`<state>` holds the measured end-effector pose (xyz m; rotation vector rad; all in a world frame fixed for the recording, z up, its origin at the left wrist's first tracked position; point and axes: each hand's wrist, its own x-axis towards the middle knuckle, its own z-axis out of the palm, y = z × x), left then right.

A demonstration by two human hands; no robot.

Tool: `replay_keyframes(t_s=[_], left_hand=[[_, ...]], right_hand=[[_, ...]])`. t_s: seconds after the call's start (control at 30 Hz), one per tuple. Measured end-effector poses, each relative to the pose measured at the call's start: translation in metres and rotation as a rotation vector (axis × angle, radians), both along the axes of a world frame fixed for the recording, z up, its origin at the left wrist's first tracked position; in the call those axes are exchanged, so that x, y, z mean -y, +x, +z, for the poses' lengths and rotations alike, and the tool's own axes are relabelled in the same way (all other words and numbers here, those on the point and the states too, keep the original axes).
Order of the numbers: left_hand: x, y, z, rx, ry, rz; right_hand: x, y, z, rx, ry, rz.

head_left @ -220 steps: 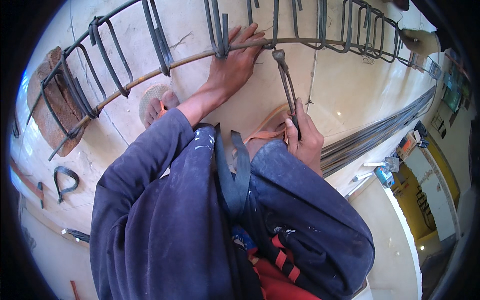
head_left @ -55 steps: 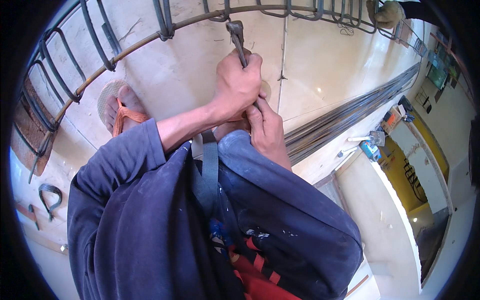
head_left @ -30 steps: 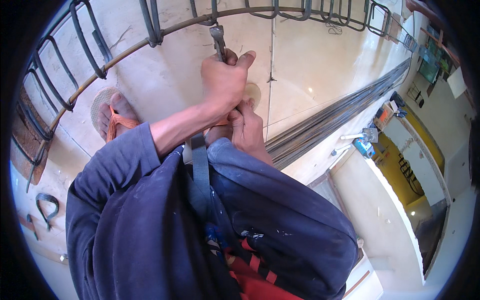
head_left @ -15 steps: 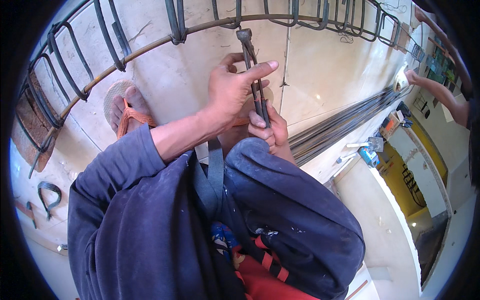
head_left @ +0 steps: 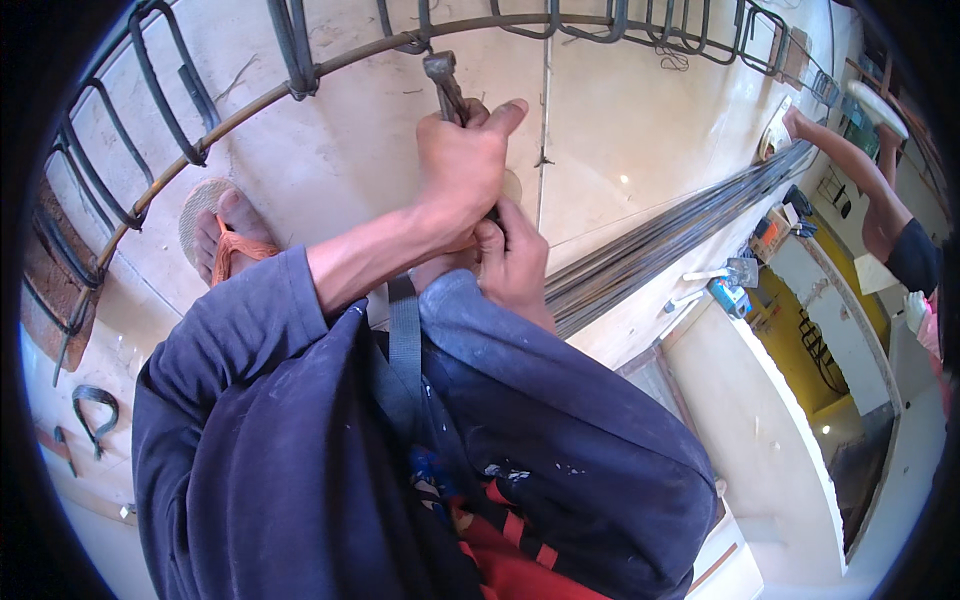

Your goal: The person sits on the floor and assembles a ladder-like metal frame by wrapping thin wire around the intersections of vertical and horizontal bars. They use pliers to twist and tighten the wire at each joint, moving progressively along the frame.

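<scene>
A pair of dark steel pincers (head_left: 441, 68) points away from me, its head just below the long bar of a rebar cage (head_left: 350, 58). My left hand (head_left: 460, 165) is wrapped round the pincers' handles below the head, thumb sticking out to the right. Close under it, my right hand (head_left: 515, 262) is curled at the lower end of the handles, thumb and fingers pressed together. Most of the handles are hidden by my hands. Bent stirrups (head_left: 290, 45) are fixed along the bar with wire ties.
My sandalled foot (head_left: 238, 225) rests on the tiled floor at left. Bundled steel rods (head_left: 665, 240) lie to the right. A wire coil (head_left: 96, 415) is at far left, and a brick (head_left: 65, 300) sits under the cage's end. Another person's leg (head_left: 850, 170) is at far right.
My left hand has closed from a loose, spread hold into a fist round the pincers. My right hand has come nearer to it. The other person's legs have moved further into view.
</scene>
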<state>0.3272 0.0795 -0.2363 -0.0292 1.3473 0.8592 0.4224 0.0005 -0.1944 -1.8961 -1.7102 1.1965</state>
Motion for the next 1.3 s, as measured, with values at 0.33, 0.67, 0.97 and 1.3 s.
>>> replay_keyframes(t_s=[0.33, 0.67, 0.97, 1.3], left_hand=[[0.008, -0.025, 0.022, 0.178, 0.125, -0.018], [-0.001, -0.018, 0.009, 0.060, -0.037, -0.054], [-0.003, -0.029, 0.017, 0.043, 0.066, -0.126], [-0.009, -0.025, 0.016, 0.169, -0.050, -0.114]], right_hand=[[-0.008, 0.038, -0.012, -1.507, -1.419, -0.594], [-0.007, 0.003, 0.005, -0.490, -0.547, -0.238], [-0.002, 0.015, 0.011, -0.835, -0.826, -0.516], [-0.002, 0.013, 0.011, -0.815, -0.686, -0.409]])
